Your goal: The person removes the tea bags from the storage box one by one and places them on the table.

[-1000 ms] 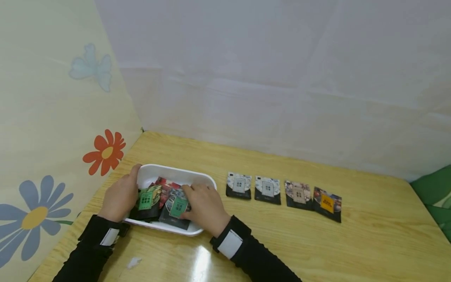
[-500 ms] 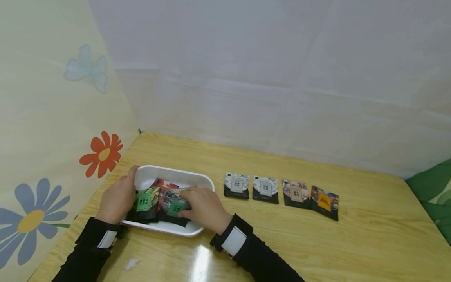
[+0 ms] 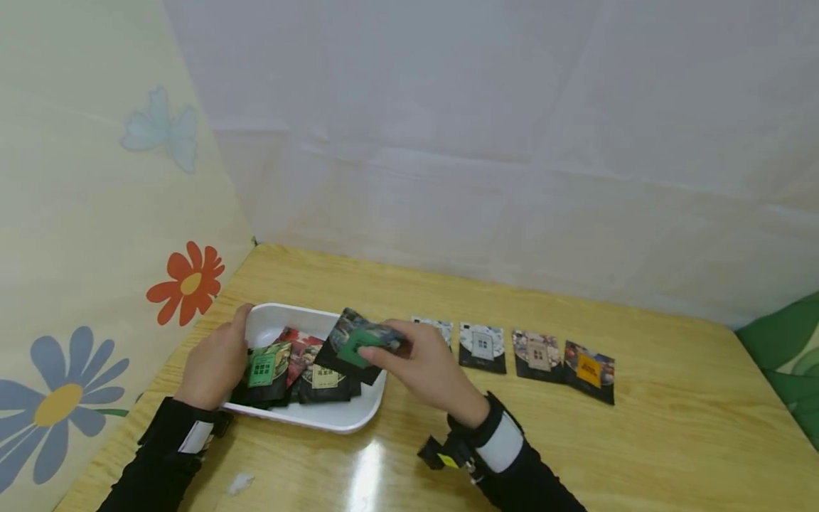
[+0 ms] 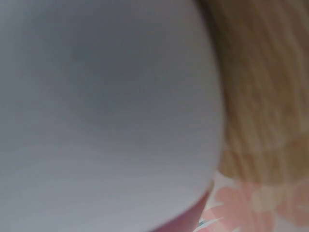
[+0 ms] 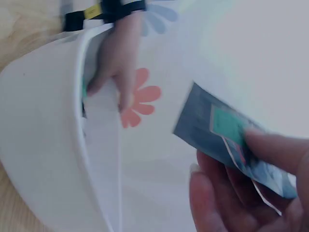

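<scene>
My right hand (image 3: 435,373) pinches a small sachet (image 3: 348,343) with a green label, black at one end, thumb on its printed face. It hangs tilted above the right end of a white plastic tub (image 3: 373,407). In the right wrist view, the sachet (image 5: 203,121) sits between thumb and fingers. At the tub's left end, my left hand (image 3: 214,363) grips the rim. Inside the tub lie a green-labelled sachet (image 3: 267,371), a cream-labelled sachet (image 3: 323,382) and a red sachet (image 3: 297,350), overlapping others. The tub wall (image 4: 120,116) fills most of the left wrist view.
Right of the tub stands a row of sachets on the wooden table (image 3: 544,441): a grey-white one (image 3: 483,347), a brown-pink one (image 3: 539,354), an orange-labelled one (image 3: 590,371), and one (image 3: 438,327) partly behind my right hand. A white wall sheet (image 3: 480,178) borders the back.
My right hand has lifted the green-labelled sachet out of the tub and moved right and up, uncovering a cream-labelled sachet. My left hand stays on the rim.
</scene>
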A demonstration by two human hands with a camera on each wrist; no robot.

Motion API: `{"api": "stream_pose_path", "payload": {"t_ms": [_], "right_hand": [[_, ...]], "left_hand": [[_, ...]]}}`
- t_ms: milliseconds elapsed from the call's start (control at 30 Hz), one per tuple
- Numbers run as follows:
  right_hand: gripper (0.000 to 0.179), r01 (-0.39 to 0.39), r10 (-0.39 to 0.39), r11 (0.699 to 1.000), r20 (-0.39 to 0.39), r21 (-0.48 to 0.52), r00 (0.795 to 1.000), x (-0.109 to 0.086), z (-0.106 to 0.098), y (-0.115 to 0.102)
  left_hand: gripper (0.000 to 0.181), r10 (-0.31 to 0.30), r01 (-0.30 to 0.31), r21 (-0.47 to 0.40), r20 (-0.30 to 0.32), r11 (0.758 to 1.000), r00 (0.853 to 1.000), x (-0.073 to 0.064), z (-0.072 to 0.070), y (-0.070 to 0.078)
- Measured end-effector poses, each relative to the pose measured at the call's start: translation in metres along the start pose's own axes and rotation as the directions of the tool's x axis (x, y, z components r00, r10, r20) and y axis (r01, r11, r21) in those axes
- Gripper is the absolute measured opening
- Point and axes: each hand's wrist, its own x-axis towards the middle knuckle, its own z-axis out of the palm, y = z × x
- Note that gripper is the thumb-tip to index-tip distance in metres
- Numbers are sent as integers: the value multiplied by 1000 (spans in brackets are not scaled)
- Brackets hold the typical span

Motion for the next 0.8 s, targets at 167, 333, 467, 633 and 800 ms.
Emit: {"api": "stream_pose_path", "payload": {"t_ms": [167,333,467,633,800], "right_hand": [[48,-158,159,987,-44,36,986,-23,-29,3],[59,-220,220,976,-22,-1,975,-46,-50,19],[63,-244,243,969,50,27,969,-62,-63,35],[65,-293,286,956,138,30,948,-69,-69,54],[57,-296,298,954,152,-38,942,-64,-62,67]], "left_hand": [[55,10,-10,4,-2,1000,1000,0,-1,2],[55,8,-8,11,0,1000,1000,1,-2,2],[55,11,-11,9,5,1000,1000,2,-2,2],[55,2,-3,4,18,1000,1000,2,-1,0],[56,-15,15,1,36,1000,999,1,-2,0]]}}
